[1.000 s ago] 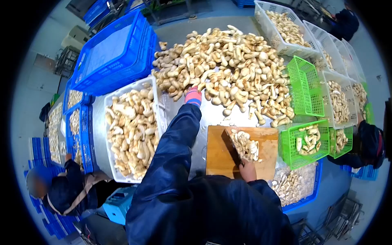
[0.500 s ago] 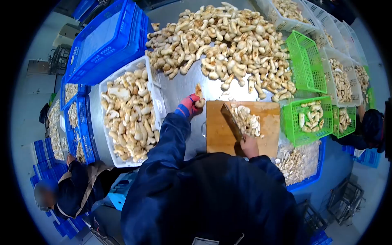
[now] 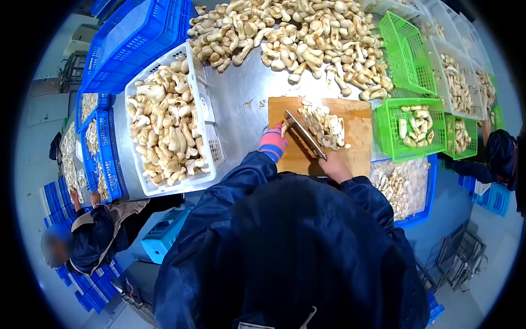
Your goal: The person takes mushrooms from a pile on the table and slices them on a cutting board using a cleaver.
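Observation:
My left hand (image 3: 273,141), in a pink and blue glove, is at the left edge of the wooden cutting board (image 3: 356,118). A mushroom (image 3: 285,128) shows at its fingertips, mostly hidden. My right hand (image 3: 335,166) is wrapped round the handle of a cleaver (image 3: 304,133), whose blade stands on edge, slanting across the board. Sliced mushrooms (image 3: 327,127) lie against the blade's right side. Beyond the board a big heap of whole mushrooms (image 3: 307,38) spreads over the metal table (image 3: 235,98).
A white crate (image 3: 205,159) of mushrooms stands left, near stacked blue crates (image 3: 131,44). Green baskets (image 3: 386,131) and a blue-edged tray (image 3: 430,192) of slices are at the right. One co-worker (image 3: 98,236) is at the left, another (image 3: 501,159) at the right.
My left hand reached into the heap, came back holding a mushroom and is now at the board beside the cleaver. My right hand has kept hold of the cleaver. The view has tilted downward.

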`<state>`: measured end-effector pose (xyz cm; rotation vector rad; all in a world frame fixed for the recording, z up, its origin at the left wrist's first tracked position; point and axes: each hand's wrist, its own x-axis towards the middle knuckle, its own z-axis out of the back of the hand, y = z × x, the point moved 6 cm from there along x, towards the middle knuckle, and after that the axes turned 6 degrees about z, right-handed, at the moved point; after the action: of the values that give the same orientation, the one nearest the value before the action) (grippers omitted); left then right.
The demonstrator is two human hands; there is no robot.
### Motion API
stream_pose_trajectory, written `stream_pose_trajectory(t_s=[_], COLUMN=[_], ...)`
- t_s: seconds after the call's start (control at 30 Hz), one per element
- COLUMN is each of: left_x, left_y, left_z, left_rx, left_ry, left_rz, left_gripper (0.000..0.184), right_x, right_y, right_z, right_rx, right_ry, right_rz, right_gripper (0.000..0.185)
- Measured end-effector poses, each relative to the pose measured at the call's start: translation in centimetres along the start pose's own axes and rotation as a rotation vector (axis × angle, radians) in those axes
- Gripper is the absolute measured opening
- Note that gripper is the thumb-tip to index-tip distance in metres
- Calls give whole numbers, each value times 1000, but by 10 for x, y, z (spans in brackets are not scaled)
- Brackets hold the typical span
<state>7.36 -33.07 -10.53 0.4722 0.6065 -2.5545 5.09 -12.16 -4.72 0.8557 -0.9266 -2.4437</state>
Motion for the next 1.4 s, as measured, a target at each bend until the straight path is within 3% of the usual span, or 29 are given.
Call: stream_pose_trajectory(t_s=[0.17,0.27,0.43,0.53,0.67,0.93,1.0,1.1,1.2,1.3,1.33,1.4], left_x=[-4,-5,-11,-13,-4,6,40,44,27,35,28,33], left_y=[-4,8,48,40,34,27,60,64,50,39,28,32], left_z=[7,4,-25,-48,-53,-57,-109,-117,-103,-84,-74,-78], left_rx=[-31,-135,-642,-1112,-1093,-1107,-996,-1108,-1372,-62,150,39], left_ry=[59,-92,18,189,203,231,240,269,373,231,115,249], left_rz=[57,-11,367,570,541,630,481,451,572,-122,-342,-177], left_gripper=[55,55,49,34,28,34,33,28,21,21,27,23], right_x=[25,46,34,27,29,13,-3,-27,-44,-53,-54,-55], right_y=[-1,14,2,2,0,16,28,32,39,31,31,32], right_z=[-24,-22,-20,-27,-30,-16,-7,-2,6,-2,-1,1], right_rx=[-149,-24,147,2,-28,-126,-114,-109,-168,-106,-92,-63], right_ry=[24,-5,-20,38,59,19,6,-20,33,132,117,88], right_rz=[-124,-105,-201,-105,-33,4,12,8,-72,-228,-216,-189], right_gripper=[30,29,30,30,29,25,23,20,21,18,19,20])
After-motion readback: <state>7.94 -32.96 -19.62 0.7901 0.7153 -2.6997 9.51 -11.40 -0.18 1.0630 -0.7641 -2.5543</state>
